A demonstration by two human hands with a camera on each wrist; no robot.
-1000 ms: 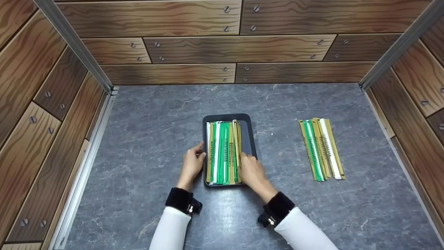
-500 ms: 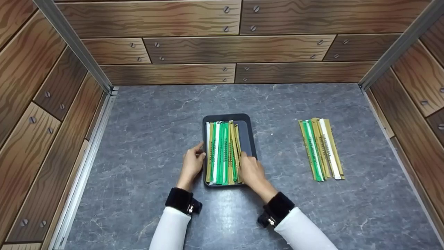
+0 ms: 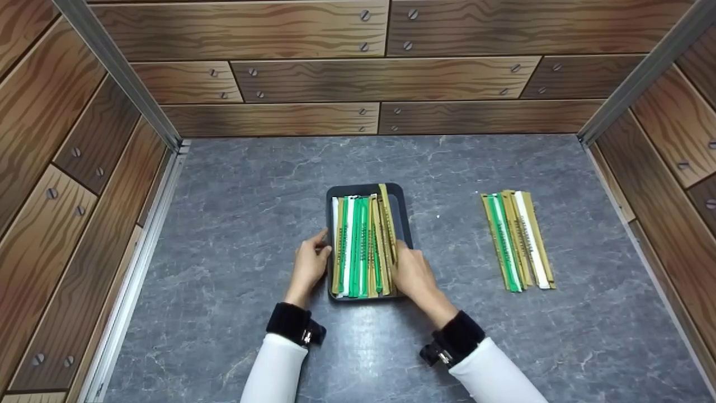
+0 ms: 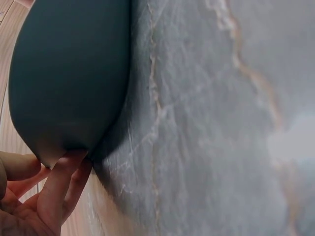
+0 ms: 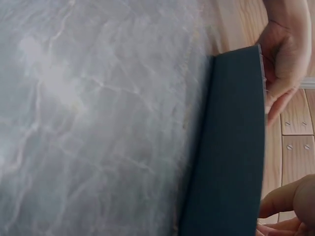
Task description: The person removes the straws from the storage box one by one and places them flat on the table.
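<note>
A dark tray (image 3: 404, 215) in the head view bears a row of long, slim wrapped sticks (image 3: 358, 246) in green, white and gold, some with printed lettering. My left hand (image 3: 310, 263) holds the tray's left side; in the left wrist view, its thumb lies at the rim and its fingers against the outer wall. Over the tray's right part, my right hand (image 3: 413, 271) grips a gold wrapped stick (image 3: 386, 210). That stick leans left at its far end, which reaches the far rim. The right fingertips are partly hidden.
To the right, several more wrapped sticks (image 3: 517, 240) in gold, green and white lie side by side on the grey marbled surface (image 3: 251, 184). Wood-patterned walls (image 3: 386, 78) enclose the back and both sides.
My right hand has shifted slightly right, and the gold stick's far end now sticks out farther, over the far rim. The left hand and tray stay put.
</note>
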